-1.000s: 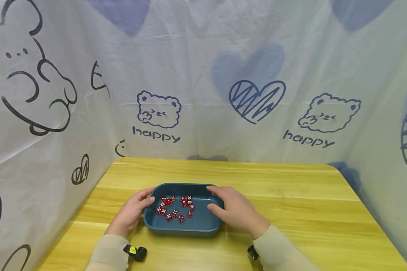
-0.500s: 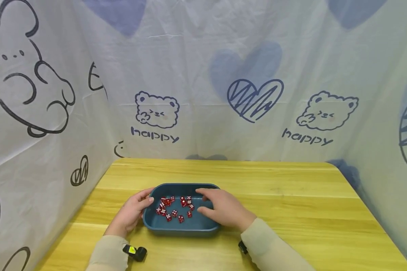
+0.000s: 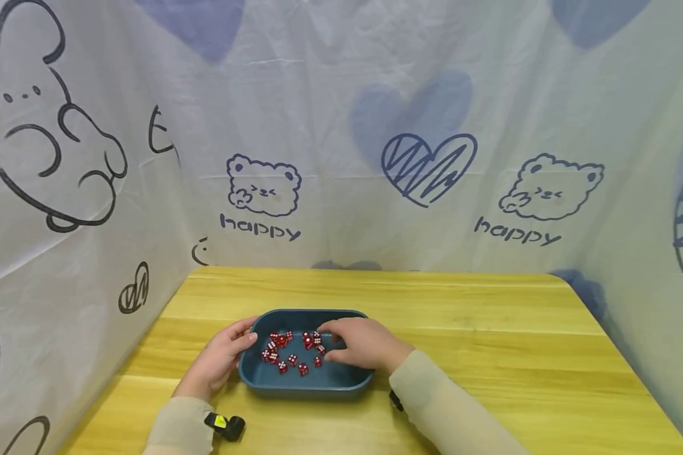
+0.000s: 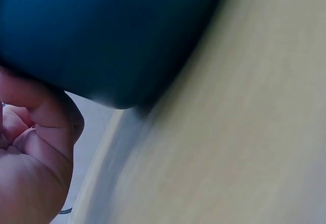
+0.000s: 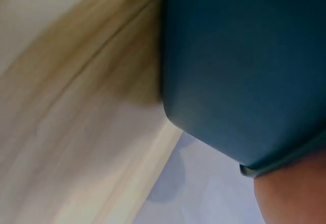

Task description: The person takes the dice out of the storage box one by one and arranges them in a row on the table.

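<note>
Tabletop [image 3: 489, 328] stretches behind and right of the blue tray [image 3: 307, 392]; your left hand [image 3: 217, 357] grips its left end while your right hand [image 3: 367, 343], thumb and fingers parted and holding nothing, hovers beside the red dice [image 3: 303, 369] inside.

The tray [image 3: 307, 393] is dark teal, the dice [image 3: 293, 360] red dotted white, the table [image 3: 467, 335] yellow wood-grain.

Curtained-off tabletop booth, home or lab can't tell: wood-grain table [image 3: 489, 322] hemmed on three sides by white cloth hangings [image 3: 341, 221] printed with bears [image 3: 264, 185], hearts [image 3: 429, 169], "happy" lettering [image 3: 260, 227].
</note>
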Demonstrator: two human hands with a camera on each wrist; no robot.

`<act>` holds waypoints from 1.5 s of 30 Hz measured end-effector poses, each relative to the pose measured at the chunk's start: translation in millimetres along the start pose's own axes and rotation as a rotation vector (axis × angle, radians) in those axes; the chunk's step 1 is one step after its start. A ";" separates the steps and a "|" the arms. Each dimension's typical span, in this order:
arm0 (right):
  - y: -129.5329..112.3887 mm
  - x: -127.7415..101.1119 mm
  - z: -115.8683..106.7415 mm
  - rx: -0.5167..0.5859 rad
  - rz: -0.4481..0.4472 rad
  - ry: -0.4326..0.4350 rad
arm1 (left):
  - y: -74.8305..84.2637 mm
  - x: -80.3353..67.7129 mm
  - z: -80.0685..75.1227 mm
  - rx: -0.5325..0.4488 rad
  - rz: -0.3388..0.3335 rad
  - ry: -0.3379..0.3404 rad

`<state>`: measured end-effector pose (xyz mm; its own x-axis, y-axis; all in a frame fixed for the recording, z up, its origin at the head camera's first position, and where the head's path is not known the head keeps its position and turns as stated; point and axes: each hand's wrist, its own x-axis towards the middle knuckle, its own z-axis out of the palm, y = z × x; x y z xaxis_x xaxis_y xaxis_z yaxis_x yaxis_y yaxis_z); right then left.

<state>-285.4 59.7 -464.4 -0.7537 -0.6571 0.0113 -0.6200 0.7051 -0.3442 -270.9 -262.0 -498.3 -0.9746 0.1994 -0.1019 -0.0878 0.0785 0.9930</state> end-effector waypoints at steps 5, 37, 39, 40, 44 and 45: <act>0.1 6.6 -0.1 -0.073 0.003 -0.027 | 0.9 2.1 2.7 -0.025 0.008 -0.010; -6.5 10.3 10.8 -0.139 0.035 -0.001 | -3.0 -0.6 -1.2 -0.012 0.005 -0.006; -5.7 10.2 11.6 -0.143 0.032 0.005 | -3.0 0.0 -1.1 -0.014 0.012 0.001; -5.5 10.0 11.5 -0.146 0.030 0.000 | -2.9 0.2 -0.9 -0.014 0.012 0.000; -5.1 11.5 8.9 -0.176 0.016 -0.026 | -0.2 1.7 -1.3 -0.015 0.017 -0.017; -5.2 12.7 7.6 -0.185 0.012 -0.025 | 1.2 2.1 -1.7 -0.019 0.023 -0.018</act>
<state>-290.1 45.6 -469.6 -0.7569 -0.6533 -0.0157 -0.6424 0.7482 -0.1659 -273.4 -263.2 -497.2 -0.9726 0.2186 -0.0797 -0.0692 0.0552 0.9961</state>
